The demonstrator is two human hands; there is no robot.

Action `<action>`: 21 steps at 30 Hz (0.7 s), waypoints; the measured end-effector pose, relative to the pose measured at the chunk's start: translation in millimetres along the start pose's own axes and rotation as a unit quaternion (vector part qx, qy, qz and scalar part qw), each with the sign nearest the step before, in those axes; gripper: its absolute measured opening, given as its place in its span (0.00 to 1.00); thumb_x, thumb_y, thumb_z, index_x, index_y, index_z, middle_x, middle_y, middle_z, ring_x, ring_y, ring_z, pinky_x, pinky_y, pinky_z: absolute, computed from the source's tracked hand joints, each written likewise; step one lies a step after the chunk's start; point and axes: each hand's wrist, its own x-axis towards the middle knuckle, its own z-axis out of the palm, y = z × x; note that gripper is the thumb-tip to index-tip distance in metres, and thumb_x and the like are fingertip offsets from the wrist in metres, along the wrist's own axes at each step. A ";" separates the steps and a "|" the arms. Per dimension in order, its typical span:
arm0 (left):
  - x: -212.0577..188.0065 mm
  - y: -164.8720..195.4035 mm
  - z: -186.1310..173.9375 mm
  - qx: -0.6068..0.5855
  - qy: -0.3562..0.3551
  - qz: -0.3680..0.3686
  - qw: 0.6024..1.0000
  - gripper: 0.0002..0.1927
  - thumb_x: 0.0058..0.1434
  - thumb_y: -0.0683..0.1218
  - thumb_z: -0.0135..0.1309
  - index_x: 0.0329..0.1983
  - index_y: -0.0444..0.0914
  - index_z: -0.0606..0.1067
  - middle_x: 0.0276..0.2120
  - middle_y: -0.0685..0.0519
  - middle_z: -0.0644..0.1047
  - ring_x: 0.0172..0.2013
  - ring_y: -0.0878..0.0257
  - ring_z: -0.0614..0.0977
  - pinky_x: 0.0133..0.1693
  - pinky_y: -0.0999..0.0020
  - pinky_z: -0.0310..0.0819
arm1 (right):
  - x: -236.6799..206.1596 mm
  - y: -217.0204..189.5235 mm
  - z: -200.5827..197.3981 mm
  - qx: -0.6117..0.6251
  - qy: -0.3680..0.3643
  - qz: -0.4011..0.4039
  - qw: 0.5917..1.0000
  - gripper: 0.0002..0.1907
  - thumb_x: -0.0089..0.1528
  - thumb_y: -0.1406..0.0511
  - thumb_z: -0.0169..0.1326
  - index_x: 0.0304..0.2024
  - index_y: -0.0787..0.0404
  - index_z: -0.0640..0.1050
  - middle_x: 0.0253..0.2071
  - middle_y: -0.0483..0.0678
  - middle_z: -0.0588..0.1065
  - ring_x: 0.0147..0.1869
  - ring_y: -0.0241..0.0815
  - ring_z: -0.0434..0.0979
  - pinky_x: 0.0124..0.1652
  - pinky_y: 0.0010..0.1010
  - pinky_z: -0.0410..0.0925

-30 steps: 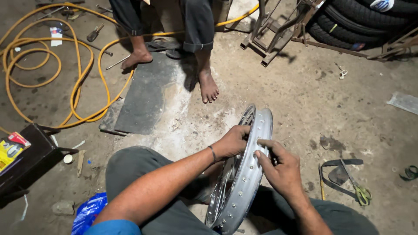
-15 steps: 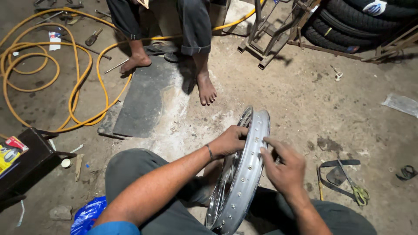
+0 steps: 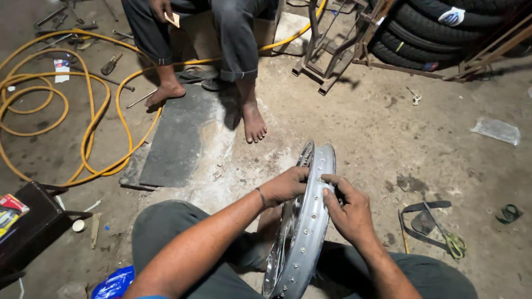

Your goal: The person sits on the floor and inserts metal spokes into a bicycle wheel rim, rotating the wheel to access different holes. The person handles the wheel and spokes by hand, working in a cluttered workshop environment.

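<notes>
- The chrome wheel rim (image 3: 306,221) stands upright on edge between your knees, on the dusty concrete floor (image 3: 388,127).
- Your left hand (image 3: 285,185) is closed over the rim's top left edge, fingers curled round it.
- Your right hand (image 3: 349,210) presses on the rim's right side, thumb and forefinger pinched at its drilled band.
- Scissors (image 3: 451,241) lie on a dark strap (image 3: 426,213) just right of you.
- Another person's bare foot (image 3: 254,123) rests beyond the rim, beside a grey mat (image 3: 177,138) and a yellow hose (image 3: 83,127).
</notes>
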 end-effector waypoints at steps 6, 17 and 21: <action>-2.7 -3.3 1.3 -0.044 0.067 0.044 0.996 0.19 0.58 0.41 0.62 0.53 0.32 0.77 0.42 0.53 0.82 0.40 0.67 0.82 0.45 0.69 0.79 | -0.4 4.0 1.3 0.001 0.003 -0.009 1.000 0.15 0.61 0.66 0.58 0.51 0.58 0.81 0.20 0.44 0.76 0.23 0.31 0.73 0.27 0.27 0.68; -20.4 74.7 1.3 0.305 0.223 0.197 0.905 0.13 0.58 0.45 0.62 0.46 0.38 0.80 0.48 0.45 0.76 0.50 0.54 0.76 0.51 0.62 0.72 | 4.0 19.7 -18.6 0.035 0.114 -0.033 0.992 0.17 0.60 0.69 0.61 0.52 0.63 0.80 0.21 0.39 0.69 0.26 0.27 0.64 0.28 0.22 0.61; -28.9 87.6 21.2 0.448 0.179 0.239 0.843 0.08 0.52 0.44 0.61 0.36 0.42 0.82 0.59 0.40 0.73 0.59 0.42 0.72 0.60 0.53 0.65 | 2.3 17.1 -23.5 0.029 0.113 -0.026 0.993 0.15 0.60 0.69 0.61 0.50 0.61 0.80 0.21 0.39 0.69 0.25 0.26 0.63 0.27 0.23 0.60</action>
